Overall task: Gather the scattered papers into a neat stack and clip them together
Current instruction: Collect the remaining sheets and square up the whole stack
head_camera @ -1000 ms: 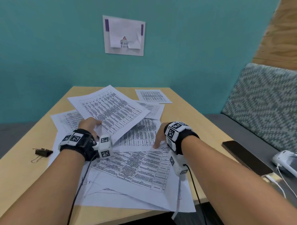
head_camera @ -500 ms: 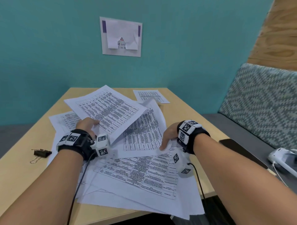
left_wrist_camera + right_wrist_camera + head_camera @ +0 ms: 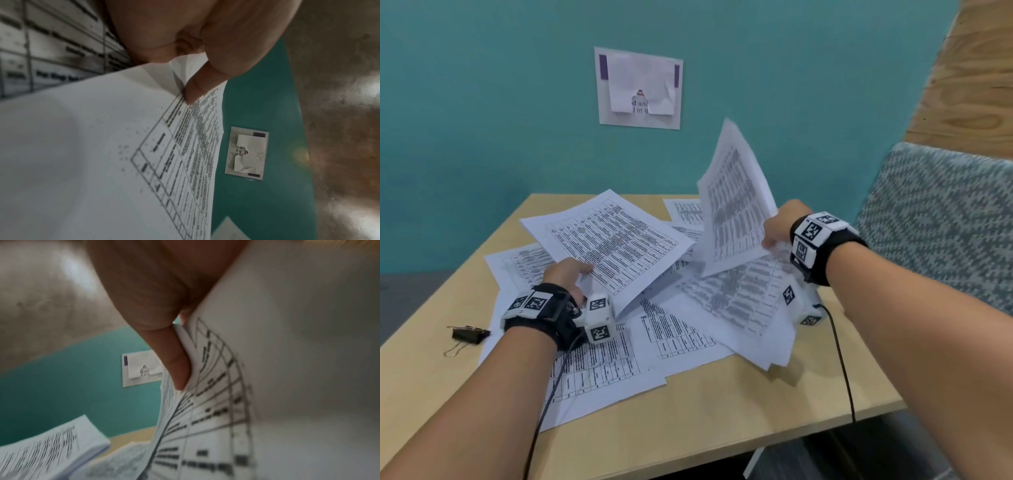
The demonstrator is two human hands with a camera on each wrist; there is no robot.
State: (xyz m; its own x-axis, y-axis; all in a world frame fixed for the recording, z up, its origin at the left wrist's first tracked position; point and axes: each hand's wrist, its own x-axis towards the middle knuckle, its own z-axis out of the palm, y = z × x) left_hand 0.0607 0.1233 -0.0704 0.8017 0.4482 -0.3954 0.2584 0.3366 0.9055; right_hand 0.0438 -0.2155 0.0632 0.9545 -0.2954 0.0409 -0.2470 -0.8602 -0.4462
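On the wooden bench, the nearest printed papers lie flat and overlap in a loose, untidy spread. A black binder clip lies on the bare wood at the left, just beside the edge of this spread and apart from both hands.

A little farther, the left hand pinches the near corner of one sheet; in the left wrist view the thumb presses on the printed side and the other fingers are under the paper. This sheet is raised from the pile and tilted.

On the right side the right hand pinches another sheet at its lower edge, thumb against the paper, and the sheet stands almost upright above the pile, a little blurred. Some more sheets under this hand hang over the right part of the spread.

Behind the bench is a teal wall with a small paper notice fixed on it. At the far right there is a patterned seat back.
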